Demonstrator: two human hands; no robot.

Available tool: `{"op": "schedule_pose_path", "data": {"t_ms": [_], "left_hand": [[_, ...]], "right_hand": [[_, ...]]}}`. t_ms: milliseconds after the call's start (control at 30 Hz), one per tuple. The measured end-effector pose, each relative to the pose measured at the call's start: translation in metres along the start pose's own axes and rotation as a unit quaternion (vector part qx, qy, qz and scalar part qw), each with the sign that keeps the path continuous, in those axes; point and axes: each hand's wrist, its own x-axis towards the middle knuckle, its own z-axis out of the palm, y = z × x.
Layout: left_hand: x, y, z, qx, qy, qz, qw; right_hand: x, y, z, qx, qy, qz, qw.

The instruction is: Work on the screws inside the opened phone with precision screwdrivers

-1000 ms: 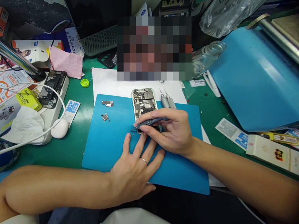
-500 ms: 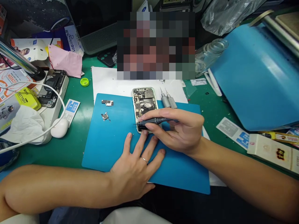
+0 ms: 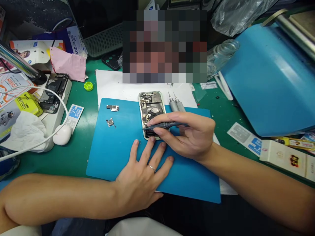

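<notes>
An opened smartphone (image 3: 154,106) with its inner parts bare lies upright across the top edge of a blue mat (image 3: 112,164). My right hand (image 3: 188,136) is closed in a pinch around a dark, slim tool with a ridged grip and fine tip (image 3: 163,126), held nearly level over the phone's lower end. That tip is at the phone's lower left edge. My left hand (image 3: 141,170) is spread flat on the mat, its fingertips at the phone's bottom edge. Left of the phone lie a small metal bracket (image 3: 112,108) and a small metal part (image 3: 111,123).
Two grey screwdrivers (image 3: 176,104) lie right of the phone on white paper (image 3: 115,83). A white cable (image 3: 64,105) loops at left near another opened phone (image 3: 54,93). At right are a glass jar (image 3: 218,62), a large blue sheet (image 3: 268,85) and a white box (image 3: 286,157).
The right hand's tool tip has moved slightly rightward and up along the phone's lower left edge. My left hand keeps its place. The whole view has shifted slightly.
</notes>
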Motion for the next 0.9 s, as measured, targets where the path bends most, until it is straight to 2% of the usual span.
{"op": "schedule_pose_path", "data": {"t_ms": [300,567,733,900], "left_hand": [[-0.0002,-0.0015,0.0015,0.001,0.012,0.004,1.000],[-0.0012,-0.0010,0.0072,0.033,0.025,0.040,0.998],[-0.0012,-0.0017,0.0077,0.030,0.031,0.051,0.998],[0.0009,-0.0019,0.0049,0.028,0.024,0.050,0.998]], "right_hand": [[0.0010,0.0025,0.0008,-0.005,0.007,-0.033,0.999],[0.0022,0.0062,0.0004,-0.015,0.008,-0.070,0.997],[0.0046,0.0072,0.0017,-0.012,0.039,-0.095,0.995],[0.0043,0.0056,0.0000,-0.049,0.048,-0.093,0.993]]}}
